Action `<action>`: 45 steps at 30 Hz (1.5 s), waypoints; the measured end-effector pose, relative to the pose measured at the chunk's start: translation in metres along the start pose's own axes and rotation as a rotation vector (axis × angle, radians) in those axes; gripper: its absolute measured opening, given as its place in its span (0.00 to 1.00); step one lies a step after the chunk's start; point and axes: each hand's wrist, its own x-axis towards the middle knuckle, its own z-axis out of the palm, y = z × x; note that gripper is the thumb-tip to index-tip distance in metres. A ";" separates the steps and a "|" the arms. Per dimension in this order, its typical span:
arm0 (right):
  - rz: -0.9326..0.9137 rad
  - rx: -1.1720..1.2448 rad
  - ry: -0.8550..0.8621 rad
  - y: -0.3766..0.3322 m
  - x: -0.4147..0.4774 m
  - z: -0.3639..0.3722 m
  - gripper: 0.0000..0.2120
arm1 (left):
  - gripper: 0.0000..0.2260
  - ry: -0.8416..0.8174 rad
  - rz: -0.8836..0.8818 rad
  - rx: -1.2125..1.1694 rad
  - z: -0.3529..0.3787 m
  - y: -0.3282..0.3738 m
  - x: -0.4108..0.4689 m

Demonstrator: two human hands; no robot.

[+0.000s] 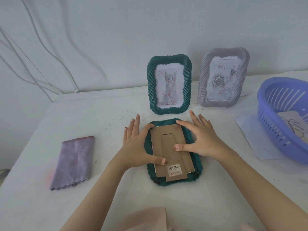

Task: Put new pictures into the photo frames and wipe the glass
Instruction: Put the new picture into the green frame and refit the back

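Observation:
A dark green photo frame (pixel 196 172) lies face down on the white table, its brown cardboard backing (pixel 168 144) with a barcode sticker facing up. My left hand (pixel 138 144) lies spread on the frame's left edge, index fingertip and thumb on the backing. My right hand (pixel 200 139) lies spread on the right side, thumb pressing the backing's middle. Behind stand a second green frame (pixel 169 85) with a cat picture and a grey frame (pixel 223 77) with a rose picture. A folded purple cloth (pixel 75 162) lies at the left.
A purple plastic basket (pixel 273 117) at the right edge holds a printed picture (pixel 293 125). A white sheet of paper (pixel 253 135) lies partly under the basket. White cables (pixel 41 70) hang on the wall at the left. The table's left edge runs close to the cloth.

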 end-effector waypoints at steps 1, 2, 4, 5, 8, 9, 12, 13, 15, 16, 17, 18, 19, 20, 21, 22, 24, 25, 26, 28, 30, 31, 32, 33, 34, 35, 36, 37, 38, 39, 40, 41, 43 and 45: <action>0.001 0.001 0.001 0.000 0.000 0.000 0.44 | 0.52 0.013 0.005 -0.004 0.000 0.000 -0.001; 0.003 0.003 0.001 0.000 -0.001 0.000 0.44 | 0.52 0.023 0.011 -0.002 0.001 0.000 -0.002; 0.011 0.008 0.000 0.000 -0.001 0.000 0.44 | 0.53 0.035 0.018 0.003 0.002 0.000 -0.003; 0.014 0.006 -0.001 0.000 -0.002 0.001 0.44 | 0.53 0.037 0.017 0.000 0.002 0.000 -0.005; 0.001 -0.011 -0.001 0.001 -0.004 0.003 0.44 | 0.51 0.059 0.049 -0.052 0.004 -0.001 -0.011; -0.016 0.000 0.004 0.001 -0.006 0.004 0.43 | 0.48 0.085 0.086 -0.073 0.006 -0.001 -0.013; -0.066 0.144 0.031 0.000 -0.015 0.001 0.34 | 0.30 0.188 0.216 -0.145 0.013 -0.003 -0.021; -0.080 0.195 0.036 0.000 -0.019 0.000 0.30 | 0.26 0.204 0.242 -0.177 0.016 -0.003 -0.024; -0.106 0.249 0.031 0.002 -0.031 -0.001 0.27 | 0.21 0.183 0.260 -0.235 0.018 -0.004 -0.032; -0.119 0.256 0.021 0.004 -0.037 -0.001 0.26 | 0.21 0.158 0.259 -0.249 0.018 -0.005 -0.036; -0.132 0.258 0.006 0.005 -0.044 0.000 0.25 | 0.21 0.130 0.253 -0.252 0.018 -0.006 -0.039; -0.144 0.255 -0.013 0.008 -0.050 0.002 0.25 | 0.23 0.101 0.246 -0.241 0.017 -0.008 -0.043; -0.154 0.244 -0.034 0.010 -0.055 0.003 0.25 | 0.24 0.076 0.242 -0.213 0.016 -0.008 -0.046; -0.163 0.228 -0.055 0.012 -0.061 0.004 0.26 | 0.25 0.055 0.242 -0.171 0.015 -0.009 -0.048; -0.169 0.210 -0.072 0.014 -0.065 0.005 0.27 | 0.26 0.040 0.244 -0.123 0.014 -0.008 -0.050; -0.172 0.196 -0.084 0.015 -0.068 0.005 0.28 | 0.26 0.032 0.244 -0.078 0.013 -0.008 -0.050; -0.173 0.188 -0.098 0.016 -0.072 0.004 0.29 | 0.27 0.031 0.248 0.000 0.010 -0.006 -0.051; -0.173 0.187 -0.106 0.015 -0.073 0.003 0.30 | 0.27 0.036 0.255 0.031 0.009 -0.005 -0.051; -0.175 0.184 -0.114 0.015 -0.073 0.002 0.30 | 0.28 0.039 0.266 0.058 0.007 -0.004 -0.050; -0.182 0.174 -0.136 0.014 -0.072 0.000 0.30 | 0.30 0.031 0.286 0.092 0.004 -0.003 -0.049; -0.179 0.169 -0.158 0.014 -0.071 -0.002 0.31 | 0.32 0.007 0.292 0.095 0.001 -0.001 -0.048; -0.174 0.167 -0.163 0.014 -0.071 -0.003 0.31 | 0.33 -0.003 0.292 0.090 -0.001 -0.001 -0.047; -0.171 0.166 -0.163 0.013 -0.071 -0.003 0.31 | 0.33 -0.007 0.294 0.082 -0.001 -0.001 -0.046; -0.171 0.166 -0.158 0.013 -0.071 -0.003 0.30 | 0.33 -0.006 0.299 0.073 -0.001 -0.001 -0.045; -0.173 0.166 -0.151 0.012 -0.071 -0.003 0.29 | 0.32 0.000 0.307 0.067 -0.001 -0.001 -0.044; -0.175 0.165 -0.143 0.011 -0.071 -0.002 0.29 | 0.32 0.009 0.316 0.061 0.000 -0.002 -0.044; -0.177 0.163 -0.134 0.011 -0.072 -0.002 0.28 | 0.31 0.018 0.326 0.054 0.001 -0.002 -0.043; -0.179 0.158 -0.127 0.011 -0.072 -0.001 0.27 | 0.31 0.027 0.335 0.044 0.002 -0.003 -0.043; -0.183 0.150 -0.123 0.010 -0.073 0.000 0.26 | 0.30 0.036 0.339 0.032 0.003 -0.003 -0.044; -0.186 0.142 -0.120 0.011 -0.073 0.000 0.26 | 0.30 0.046 0.339 0.022 0.005 -0.003 -0.045; -0.187 0.137 -0.120 0.011 -0.073 0.001 0.25 | 0.30 0.058 0.338 0.019 0.006 -0.002 -0.045; -0.184 0.136 -0.122 0.011 -0.072 0.001 0.25 | 0.29 0.076 0.338 0.026 0.007 -0.002 -0.046; -0.183 0.130 -0.119 0.010 -0.071 0.000 0.25 | 0.27 0.129 0.347 0.061 0.010 0.001 -0.047; -0.191 0.115 -0.115 0.010 -0.070 0.000 0.25 | 0.25 0.171 0.360 0.083 0.012 0.002 -0.048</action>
